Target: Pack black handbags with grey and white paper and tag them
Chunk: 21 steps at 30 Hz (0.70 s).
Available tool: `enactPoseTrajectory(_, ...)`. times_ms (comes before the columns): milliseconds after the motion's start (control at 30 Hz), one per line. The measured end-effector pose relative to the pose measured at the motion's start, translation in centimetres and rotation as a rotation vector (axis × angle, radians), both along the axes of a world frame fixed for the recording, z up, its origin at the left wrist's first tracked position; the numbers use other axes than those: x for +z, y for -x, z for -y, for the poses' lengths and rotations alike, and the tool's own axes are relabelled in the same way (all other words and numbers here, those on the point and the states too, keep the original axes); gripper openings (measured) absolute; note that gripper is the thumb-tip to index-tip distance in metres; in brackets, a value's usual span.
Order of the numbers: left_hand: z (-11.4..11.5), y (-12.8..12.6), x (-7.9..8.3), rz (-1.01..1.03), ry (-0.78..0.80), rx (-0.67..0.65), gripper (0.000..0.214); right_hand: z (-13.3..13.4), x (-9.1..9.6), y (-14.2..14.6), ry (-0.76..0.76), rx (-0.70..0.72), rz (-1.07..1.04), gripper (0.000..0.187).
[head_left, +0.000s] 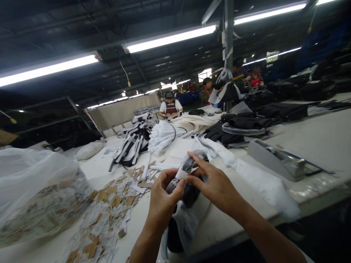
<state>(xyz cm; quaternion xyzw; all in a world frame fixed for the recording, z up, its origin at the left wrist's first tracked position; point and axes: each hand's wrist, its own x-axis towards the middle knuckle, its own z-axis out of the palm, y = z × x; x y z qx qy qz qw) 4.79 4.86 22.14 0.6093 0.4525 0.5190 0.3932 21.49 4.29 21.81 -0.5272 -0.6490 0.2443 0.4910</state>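
Observation:
Both my hands hold a black item wrapped in a clear plastic bag over the front of the white table. My left hand is closed round its lower part, thumb on a white tape strip across the bag. My right hand pinches the same strip from the right, fingers curled over the bag's top. The bag's loose end hangs down below my hands towards the table edge.
A heap of white and brown paper scraps lies left of my hands, beside a large plastic sack full of them. A grey tape dispenser stands at right. Bundles of white and black straps lie farther back. Other people work at the far end.

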Motion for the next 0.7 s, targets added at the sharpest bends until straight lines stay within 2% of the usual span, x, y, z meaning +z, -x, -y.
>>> enactPoseTrajectory(100,0.2,0.0,0.0,0.002,0.015,-0.008,0.036,-0.3,-0.6,-0.2,0.060,0.110,-0.149,0.076)
enactPoseTrajectory(233,0.0,0.6,-0.1,-0.009,0.031,-0.061,0.037,-1.2,-2.5,-0.1,0.123,0.305,-0.450,0.082)
enactPoseTrajectory(367,-0.2,1.1,-0.3,-0.042,0.035,-0.070,0.037,-1.5,-3.6,0.5,0.075,0.407,-0.601,0.082)
enactPoseTrajectory(467,-0.3,1.2,-0.4,-0.063,0.018,-0.069,0.035,-1.2,-3.7,1.0,-0.007,0.369,-0.534,0.078)
enactPoseTrajectory(567,-0.4,1.2,-0.4,-0.104,0.001,-0.058,0.032,-0.7,-3.5,1.7,-0.102,0.250,-0.394,0.068)
enactPoseTrajectory(700,-0.2,1.1,-0.4,-0.104,-0.024,-0.078,0.028,-0.3,-3.3,2.8,-0.206,0.078,-0.279,0.065)
